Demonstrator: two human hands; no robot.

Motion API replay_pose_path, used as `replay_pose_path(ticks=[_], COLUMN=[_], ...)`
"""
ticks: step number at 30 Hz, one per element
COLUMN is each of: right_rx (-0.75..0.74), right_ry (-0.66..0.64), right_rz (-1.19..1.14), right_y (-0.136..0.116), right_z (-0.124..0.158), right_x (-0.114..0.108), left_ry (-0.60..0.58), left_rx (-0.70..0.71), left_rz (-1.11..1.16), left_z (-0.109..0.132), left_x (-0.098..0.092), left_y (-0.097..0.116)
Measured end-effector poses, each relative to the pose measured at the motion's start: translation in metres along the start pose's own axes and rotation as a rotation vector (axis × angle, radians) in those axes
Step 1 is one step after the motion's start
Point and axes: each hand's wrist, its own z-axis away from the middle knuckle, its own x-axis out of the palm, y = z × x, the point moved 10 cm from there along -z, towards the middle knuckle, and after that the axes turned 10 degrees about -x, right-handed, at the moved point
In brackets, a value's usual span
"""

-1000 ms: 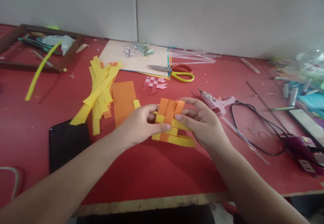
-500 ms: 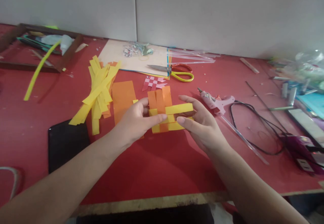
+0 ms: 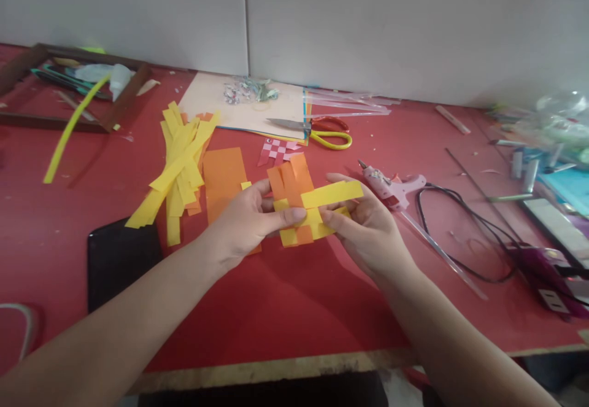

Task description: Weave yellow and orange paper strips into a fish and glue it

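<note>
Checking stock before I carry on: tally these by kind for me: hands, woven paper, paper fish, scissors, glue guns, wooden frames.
Hands (left hand, right hand): 2
Woven paper: 1
Paper fish: 1
Scissors: 1
Glue gun: 1
Wooden frame: 1
Total: 7

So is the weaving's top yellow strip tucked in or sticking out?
Sticking out: the top yellow strip runs past the orange strips toward the right hand.

The woven strips (image 3: pixel 289 181) are matt paper, the brown frame (image 3: pixel 130 95) probably wood.
</note>
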Motion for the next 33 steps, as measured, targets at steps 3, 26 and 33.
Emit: replay_pose_path(ticks=[3,26,33], right_rx=[0.019,-0.065,-0.052], right_ry=[0.011,0.022,0.047], right_rz=[-0.027,0.09,0.134], right_y=[0.0015,-0.0039,-0.0033], right_z=[0.0006,0.001,0.0012], right_x=[0.0005,-0.0055,-0.007], left_ry=[-0.037,0.032,0.027], left_rx=[0.01,0.064,0.086], left_rz=[0.016,-0.083,-0.045], left_z=[0.0005,0.0021,0.0019], left_x=[0.0036,-0.0003,0.0008], left_y=[0.0012,0.0076,0.0092])
